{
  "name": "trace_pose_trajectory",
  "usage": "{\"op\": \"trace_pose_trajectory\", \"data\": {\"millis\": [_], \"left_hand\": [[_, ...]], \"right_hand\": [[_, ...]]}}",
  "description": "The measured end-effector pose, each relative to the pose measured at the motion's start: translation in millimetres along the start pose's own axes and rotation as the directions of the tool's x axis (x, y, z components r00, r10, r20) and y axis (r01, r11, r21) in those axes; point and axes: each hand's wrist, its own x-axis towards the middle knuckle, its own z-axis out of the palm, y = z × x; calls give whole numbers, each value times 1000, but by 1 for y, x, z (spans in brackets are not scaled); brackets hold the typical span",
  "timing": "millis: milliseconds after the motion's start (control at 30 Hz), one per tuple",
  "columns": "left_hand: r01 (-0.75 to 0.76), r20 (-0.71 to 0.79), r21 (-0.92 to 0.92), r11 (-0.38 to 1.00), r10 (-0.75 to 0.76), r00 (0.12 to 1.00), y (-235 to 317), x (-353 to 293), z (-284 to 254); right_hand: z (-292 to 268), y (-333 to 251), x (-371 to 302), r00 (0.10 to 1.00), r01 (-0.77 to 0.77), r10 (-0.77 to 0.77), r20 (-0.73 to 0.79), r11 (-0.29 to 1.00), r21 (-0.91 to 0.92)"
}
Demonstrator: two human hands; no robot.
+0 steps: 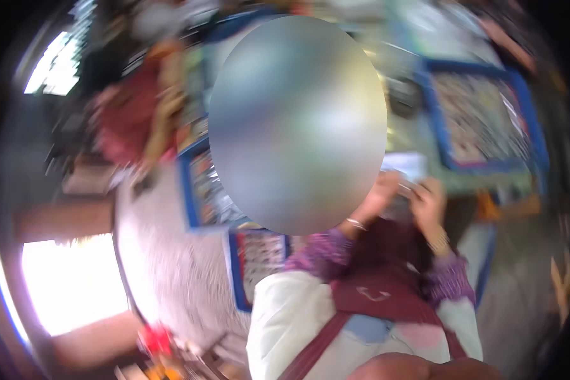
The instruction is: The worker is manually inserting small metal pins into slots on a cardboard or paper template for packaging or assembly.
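My left hand (384, 191) and my right hand (429, 204) are close together in front of my apron, at the near edge of the table. The fingers of both hands are bent and pinched toward each other on a small thin piece (406, 185), too smeared by motion to name. Just beyond the fingertips is a pale, whitish-blue flat sheet (404, 166). A large blurred oval hides the middle of the view, including the area left of my left hand.
A blue-rimmed tray (434, 120) with many small pieces lies at the right. More blue trays (185, 190) (235, 272) stand at the left. A dark round container (403, 96) is beyond my hands. A person in red (130, 117) sits at the left; another person's arm (506, 43) reaches in upper right.
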Motion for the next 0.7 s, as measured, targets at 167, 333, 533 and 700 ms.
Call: {"op": "trace_pose_trajectory", "data": {"millis": [167, 333, 533, 700], "left_hand": [[-94, -49, -75, 993, 91, 995, 16, 12, 9], [-212, -167, -85, 974, 195, 966, 22, -3, 0], [-260, -156, -32, 965, 252, 955, 31, 4, 12], [-259, -152, -11, 966, 255, 955, 31, -9, 13]], "right_hand": [[-6, 21, -5, 997, -48, 42, 66, 994, 98], [-7, 7, -1, 989, -84, 52, 136, 967, 240], [-14, 53, 10, 836, -495, 538, 103, 661, 564], [-66, 79, 10, 755, -432, 653, 61, 426, 795]]}}
